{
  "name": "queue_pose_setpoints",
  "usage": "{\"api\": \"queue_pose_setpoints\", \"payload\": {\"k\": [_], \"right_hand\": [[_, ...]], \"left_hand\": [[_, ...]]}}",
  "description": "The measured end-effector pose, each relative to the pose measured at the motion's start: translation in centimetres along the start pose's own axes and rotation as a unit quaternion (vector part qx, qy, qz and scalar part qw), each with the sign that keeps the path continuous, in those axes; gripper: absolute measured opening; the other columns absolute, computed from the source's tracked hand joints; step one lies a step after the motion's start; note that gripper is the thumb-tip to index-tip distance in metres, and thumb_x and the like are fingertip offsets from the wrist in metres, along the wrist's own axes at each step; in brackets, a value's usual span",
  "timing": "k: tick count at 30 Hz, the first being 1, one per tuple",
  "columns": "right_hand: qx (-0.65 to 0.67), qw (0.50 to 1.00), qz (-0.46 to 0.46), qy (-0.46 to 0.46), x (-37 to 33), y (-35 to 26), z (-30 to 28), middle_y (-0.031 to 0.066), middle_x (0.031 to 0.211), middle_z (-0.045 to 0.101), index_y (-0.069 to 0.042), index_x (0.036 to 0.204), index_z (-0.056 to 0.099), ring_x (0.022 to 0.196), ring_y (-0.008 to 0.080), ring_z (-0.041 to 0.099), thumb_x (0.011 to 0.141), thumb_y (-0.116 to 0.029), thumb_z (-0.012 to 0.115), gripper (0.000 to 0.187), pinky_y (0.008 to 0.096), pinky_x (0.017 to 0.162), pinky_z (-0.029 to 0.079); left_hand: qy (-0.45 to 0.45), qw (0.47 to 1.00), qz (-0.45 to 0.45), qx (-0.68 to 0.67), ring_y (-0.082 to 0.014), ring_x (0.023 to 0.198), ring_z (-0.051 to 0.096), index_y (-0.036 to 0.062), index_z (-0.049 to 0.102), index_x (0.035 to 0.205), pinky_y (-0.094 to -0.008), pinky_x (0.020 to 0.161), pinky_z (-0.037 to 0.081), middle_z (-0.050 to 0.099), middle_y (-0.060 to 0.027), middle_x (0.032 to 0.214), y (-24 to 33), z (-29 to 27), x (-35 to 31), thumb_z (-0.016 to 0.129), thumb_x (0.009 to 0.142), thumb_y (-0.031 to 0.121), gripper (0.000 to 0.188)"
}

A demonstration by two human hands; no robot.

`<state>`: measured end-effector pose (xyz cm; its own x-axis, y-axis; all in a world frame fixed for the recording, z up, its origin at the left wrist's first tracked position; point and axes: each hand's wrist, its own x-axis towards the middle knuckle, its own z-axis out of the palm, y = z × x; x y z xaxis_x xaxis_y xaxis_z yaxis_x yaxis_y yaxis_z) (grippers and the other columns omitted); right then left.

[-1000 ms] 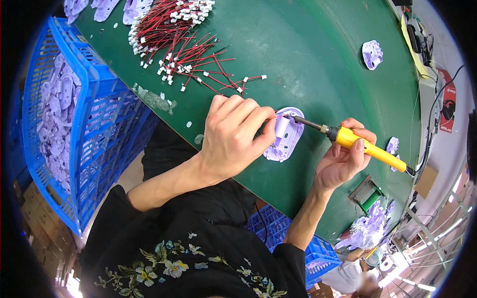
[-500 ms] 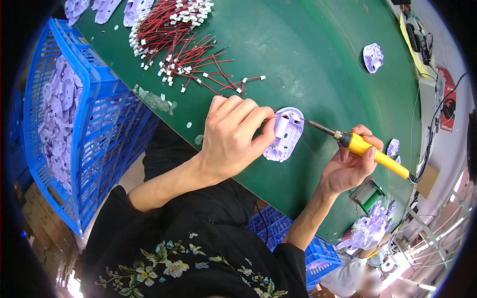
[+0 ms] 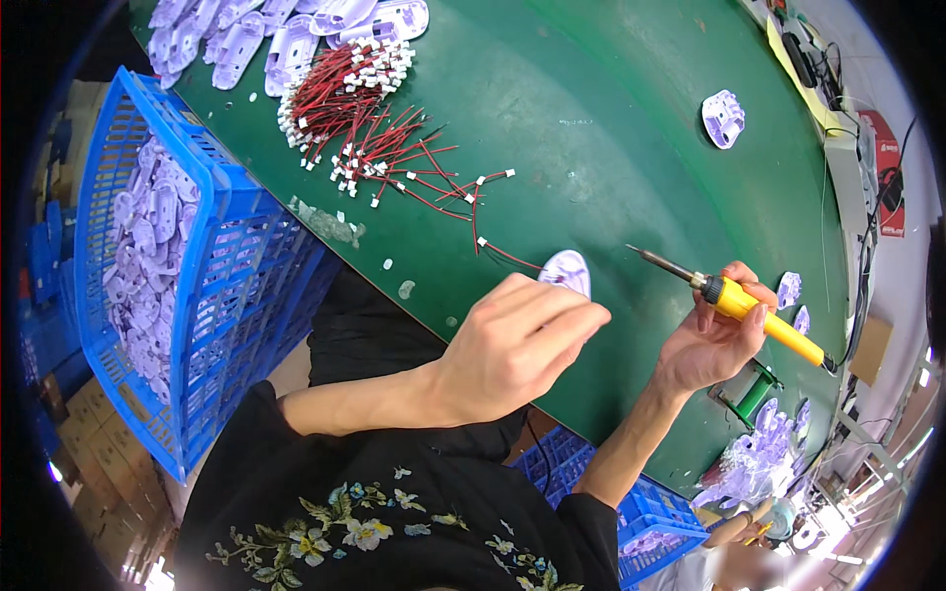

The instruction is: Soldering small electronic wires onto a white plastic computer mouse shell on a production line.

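Observation:
My right hand (image 3: 711, 345) grips the yellow handle of a soldering iron (image 3: 774, 317). Its metal tip points left and up, apart from the work. My left hand (image 3: 522, 345) is closed, fingers curled, over the near part of a light purple plastic shell (image 3: 566, 268). The fingertips and most of the shell are hidden beneath the hand, so its grip cannot be made out. A red wire with a white connector (image 3: 482, 241) runs across the green table to the shell's far edge. Beyond it lies a heap of red and black wires (image 3: 345, 98) with white connectors.
Purple shells (image 3: 291, 49) pile up at the far left, and one shell (image 3: 723, 119) lies far right. Left of the table stands a blue basket (image 3: 187, 197) full of purple parts. A green holder (image 3: 754, 394) and more purple pieces (image 3: 759, 458) sit right of my right hand.
The soldering iron's tip has pulled back from the shell. My left hand has moved nearer and right, now covering much of the shell. A red wire now stretches to the shell.

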<state>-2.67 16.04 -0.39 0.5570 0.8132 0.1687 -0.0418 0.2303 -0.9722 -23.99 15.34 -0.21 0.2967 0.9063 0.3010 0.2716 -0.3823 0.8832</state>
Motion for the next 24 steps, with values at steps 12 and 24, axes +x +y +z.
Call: {"api": "queue_pose_setpoints", "payload": {"k": [12, 24], "right_hand": [[0.022, 0.999, -0.016, 0.042, 0.6, -0.8, -1.1, 0.0208, 0.099, 0.059, -0.002, 0.101, 0.053, 0.054, 0.0061, 0.043, 0.095, -0.028, 0.052, 0.026, 0.0156, 0.048, 0.035], [0.003, 0.999, -0.021, 0.03, 0.5, -0.4, 0.2, 0.0202, 0.098, 0.06, -0.002, 0.1, 0.053, 0.052, 0.0052, 0.038, 0.09, -0.025, 0.059, 0.025, 0.0157, 0.049, 0.031]], "left_hand": [[-0.001, 0.977, 0.097, 0.19, -0.024, 0.068, 0.067, -0.0028, 0.07, 0.092, -0.0335, 0.062, 0.051, 0.07, -0.0114, 0.078, 1.9, -14.8, -0.1, 0.068, 0.072, -0.006, 0.021], [0.151, 0.828, -0.073, 0.535, -0.028, 0.109, 0.059, 0.0019, 0.067, 0.113, -0.0377, 0.098, 0.044, 0.064, -0.0137, 0.115, -0.3, -21.4, 0.6, 0.073, 0.084, 0.006, 0.03]]}}
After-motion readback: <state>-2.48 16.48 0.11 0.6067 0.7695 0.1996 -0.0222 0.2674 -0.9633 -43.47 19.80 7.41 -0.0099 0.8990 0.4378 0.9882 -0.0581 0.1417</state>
